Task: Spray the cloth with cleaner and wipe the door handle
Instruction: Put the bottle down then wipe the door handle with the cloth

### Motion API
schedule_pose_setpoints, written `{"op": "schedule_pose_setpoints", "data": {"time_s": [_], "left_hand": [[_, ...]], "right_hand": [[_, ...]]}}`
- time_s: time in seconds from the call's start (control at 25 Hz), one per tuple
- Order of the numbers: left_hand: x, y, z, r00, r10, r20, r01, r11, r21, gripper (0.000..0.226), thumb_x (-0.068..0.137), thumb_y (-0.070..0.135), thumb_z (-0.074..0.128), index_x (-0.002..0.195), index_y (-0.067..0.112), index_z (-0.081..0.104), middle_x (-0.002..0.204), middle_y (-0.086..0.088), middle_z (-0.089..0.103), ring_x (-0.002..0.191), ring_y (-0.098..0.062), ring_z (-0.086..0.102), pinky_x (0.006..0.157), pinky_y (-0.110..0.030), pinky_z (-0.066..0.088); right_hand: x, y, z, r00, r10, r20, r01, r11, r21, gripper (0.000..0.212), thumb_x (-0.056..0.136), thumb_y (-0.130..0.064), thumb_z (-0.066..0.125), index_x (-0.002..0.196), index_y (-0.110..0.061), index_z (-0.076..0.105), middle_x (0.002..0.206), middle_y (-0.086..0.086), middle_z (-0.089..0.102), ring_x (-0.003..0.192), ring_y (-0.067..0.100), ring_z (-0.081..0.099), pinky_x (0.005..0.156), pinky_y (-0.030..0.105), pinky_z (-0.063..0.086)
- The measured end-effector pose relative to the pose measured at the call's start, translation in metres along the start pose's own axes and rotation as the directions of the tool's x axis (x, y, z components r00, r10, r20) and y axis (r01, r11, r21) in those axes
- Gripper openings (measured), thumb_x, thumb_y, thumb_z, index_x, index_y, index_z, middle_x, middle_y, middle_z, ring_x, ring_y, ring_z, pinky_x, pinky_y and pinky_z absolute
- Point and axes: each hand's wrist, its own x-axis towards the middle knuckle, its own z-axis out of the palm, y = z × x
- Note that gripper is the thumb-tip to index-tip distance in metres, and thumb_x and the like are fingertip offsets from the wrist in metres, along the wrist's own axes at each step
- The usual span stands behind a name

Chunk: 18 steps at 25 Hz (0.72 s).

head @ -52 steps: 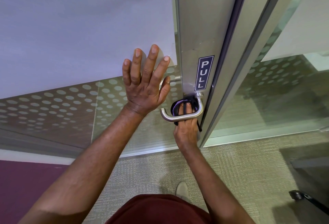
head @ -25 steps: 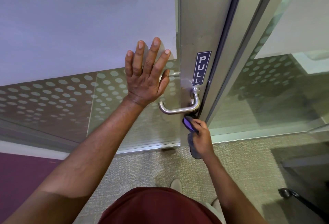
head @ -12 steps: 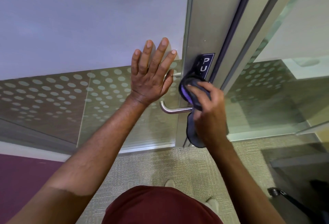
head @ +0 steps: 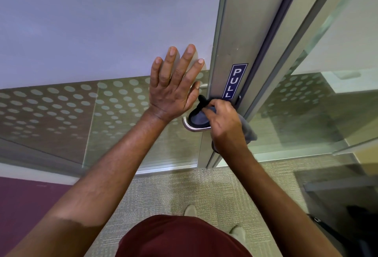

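A brushed-metal lever door handle (head: 191,127) sticks out from the aluminium door stile (head: 231,56), just under a blue PULL sign (head: 234,81). My right hand (head: 226,123) is closed around a dark grey cloth (head: 198,118) and presses it onto the handle's top near its base. Only the handle's curved left end shows; the rest is hidden by cloth and hand. My left hand (head: 173,87) lies flat on the frosted glass panel (head: 102,31) left of the handle, fingers spread. No spray bottle is in view.
The glass door has a dotted band (head: 61,109) across its lower part. A clear glass side panel (head: 306,103) stands to the right of the frame. Beige carpet (head: 173,191) lies underfoot, with a purple strip (head: 26,205) at the left and a dark object (head: 337,234) on the floor at the lower right.
My right hand with the cloth went from under the handle up to the PULL sign, then down onto the handle's top. My left hand stays flat on the glass.
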Motion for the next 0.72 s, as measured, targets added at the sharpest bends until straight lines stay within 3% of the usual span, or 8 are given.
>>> {"op": "schedule_pose_setpoints", "data": {"time_s": [0.2,0.32,0.36,0.44,0.52,0.56,0.64,0.72], "left_hand": [[-0.001,0.000,0.000,1.000,0.001,0.006,-0.001,1.000,-0.007,0.062,0.102,0.039,0.054,0.159,0.023,0.037,0.167,-0.004,0.026,0.164,-0.025,-0.001,0.132,-0.046,0.003],[0.000,0.000,-0.002,1.000,-0.003,0.015,0.004,1.000,-0.004,0.062,0.101,0.038,0.056,0.159,0.023,0.038,0.167,-0.004,0.026,0.164,-0.024,-0.002,0.132,-0.046,0.003],[0.001,0.000,-0.002,1.000,-0.005,0.014,0.005,1.000,-0.002,0.062,0.101,0.038,0.056,0.158,0.022,0.039,0.166,-0.004,0.026,0.164,-0.024,-0.002,0.132,-0.046,0.003],[0.001,0.001,-0.003,1.000,-0.006,0.010,0.006,1.000,-0.006,0.060,0.101,0.037,0.057,0.157,0.022,0.041,0.166,-0.005,0.029,0.164,-0.024,-0.001,0.132,-0.046,0.004],[0.002,0.000,-0.005,1.000,-0.006,0.012,0.006,1.000,-0.017,0.060,0.100,0.037,0.057,0.157,0.021,0.042,0.164,-0.005,0.031,0.164,-0.024,-0.001,0.132,-0.046,0.005],[0.002,0.000,-0.005,1.000,-0.004,0.015,0.004,1.000,-0.019,0.060,0.101,0.037,0.057,0.157,0.021,0.042,0.164,-0.006,0.032,0.164,-0.024,-0.001,0.131,-0.046,0.005],[0.002,0.000,-0.005,1.000,0.002,0.015,-0.002,1.000,-0.014,0.060,0.101,0.037,0.056,0.157,0.021,0.041,0.165,-0.005,0.030,0.164,-0.024,-0.001,0.131,-0.046,0.005],[0.002,0.000,-0.003,1.000,0.004,0.007,-0.004,1.000,-0.011,0.060,0.101,0.038,0.055,0.157,0.021,0.041,0.166,-0.004,0.027,0.164,-0.024,-0.001,0.131,-0.046,0.005]], "right_hand": [[0.018,-0.022,-0.005,0.924,0.014,0.382,0.158,0.897,-0.414,0.020,0.100,-0.022,0.050,0.113,-0.021,0.066,0.109,0.002,0.060,0.109,0.023,0.052,0.099,0.038,0.040],[0.027,-0.027,-0.001,0.899,0.022,0.437,0.212,0.852,-0.478,0.018,0.098,-0.021,0.058,0.114,-0.022,0.067,0.109,0.002,0.064,0.107,0.023,0.055,0.095,0.037,0.043],[0.026,-0.022,0.001,0.911,-0.018,0.411,0.216,0.872,-0.439,0.019,0.099,-0.018,0.058,0.115,-0.020,0.068,0.110,0.002,0.065,0.108,0.023,0.056,0.097,0.037,0.044],[0.014,-0.005,0.002,0.969,-0.072,0.236,0.110,0.982,-0.151,0.029,0.094,-0.004,0.060,0.119,-0.012,0.073,0.118,0.006,0.070,0.114,0.026,0.059,0.102,0.039,0.044],[-0.001,0.007,0.000,1.000,0.024,-0.004,-0.023,0.981,0.191,0.051,0.080,0.014,0.060,0.126,-0.004,0.073,0.124,0.011,0.071,0.118,0.030,0.059,0.107,0.039,0.044],[-0.007,0.009,0.000,0.990,0.111,-0.087,-0.085,0.961,0.262,0.063,0.072,0.020,0.056,0.129,-0.002,0.071,0.127,0.012,0.070,0.120,0.030,0.058,0.109,0.037,0.044],[-0.012,0.010,0.001,0.970,0.200,-0.140,-0.153,0.944,0.292,0.078,0.063,0.024,0.050,0.134,-0.003,0.068,0.129,0.011,0.067,0.122,0.029,0.055,0.111,0.034,0.043],[-0.010,0.009,0.001,0.977,0.146,-0.153,-0.111,0.970,0.215,0.069,0.070,0.019,0.049,0.133,-0.002,0.068,0.128,0.012,0.066,0.120,0.030,0.056,0.111,0.032,0.043]]}}
